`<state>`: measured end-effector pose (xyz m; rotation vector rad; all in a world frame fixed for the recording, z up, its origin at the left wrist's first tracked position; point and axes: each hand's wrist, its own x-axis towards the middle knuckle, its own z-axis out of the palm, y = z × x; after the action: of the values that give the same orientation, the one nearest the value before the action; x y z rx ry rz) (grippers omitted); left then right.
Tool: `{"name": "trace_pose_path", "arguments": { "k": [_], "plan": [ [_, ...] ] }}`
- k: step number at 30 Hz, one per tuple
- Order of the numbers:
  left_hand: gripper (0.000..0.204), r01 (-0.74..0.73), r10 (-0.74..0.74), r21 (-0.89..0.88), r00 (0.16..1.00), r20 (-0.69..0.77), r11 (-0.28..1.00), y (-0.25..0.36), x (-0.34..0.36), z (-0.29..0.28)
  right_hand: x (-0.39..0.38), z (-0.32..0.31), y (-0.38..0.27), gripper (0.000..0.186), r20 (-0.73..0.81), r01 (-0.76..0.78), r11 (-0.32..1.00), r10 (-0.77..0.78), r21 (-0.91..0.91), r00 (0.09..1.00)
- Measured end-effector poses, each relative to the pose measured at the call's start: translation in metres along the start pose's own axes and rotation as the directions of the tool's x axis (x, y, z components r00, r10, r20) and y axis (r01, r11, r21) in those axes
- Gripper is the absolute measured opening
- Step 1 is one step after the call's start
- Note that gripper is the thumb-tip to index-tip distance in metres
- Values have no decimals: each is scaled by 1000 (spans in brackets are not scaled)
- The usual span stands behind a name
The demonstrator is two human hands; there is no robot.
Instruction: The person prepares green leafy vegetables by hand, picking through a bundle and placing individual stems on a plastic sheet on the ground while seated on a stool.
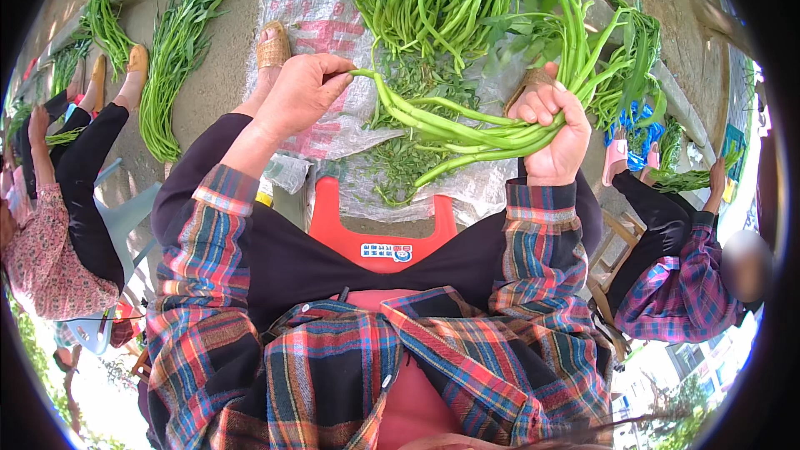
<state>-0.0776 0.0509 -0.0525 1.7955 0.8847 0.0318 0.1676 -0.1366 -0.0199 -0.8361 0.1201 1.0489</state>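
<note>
My left hand, in a plaid sleeve, pinches the thin end of a long green stalk at left of centre. My right hand has its fingers wrapped round a bundle of long green stalks; their lower ends curve out leftward, their leafy tops rise above the fist. Behind the bundle, loose green leaves and scraps lie on a pale woven plastic sack between my sandaled feet. A large pile of leafy stalks is heaped beyond them.
A red plastic stool is between my legs. At left a seated person sits beside long bundles of greens; at right another holds greens, near more bunches and blue plastic. A raised edge runs behind.
</note>
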Motion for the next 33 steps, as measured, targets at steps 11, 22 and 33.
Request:
{"name": "trace_pose_path", "arguments": {
  "k": [11, 22, 33],
  "plan": [
    [15, -53, 43, -107, 995, -92, 993, -3, 2, 1, 1, -5, -4, 29, -12, 23, 999, -23, 26, 1000],
    [8, 81, -172, -926, 985, 17, 370, -13, 7, -6, -1, -2, -3, 27, -24, 45, 999, -45, 17, 999],
    [5, -230, 591, 730, 755, -283, 643, -11, 16, -9, -1, -5, -12, 26, -31, 71, 996, -70, 45, 997]
  ]
}}
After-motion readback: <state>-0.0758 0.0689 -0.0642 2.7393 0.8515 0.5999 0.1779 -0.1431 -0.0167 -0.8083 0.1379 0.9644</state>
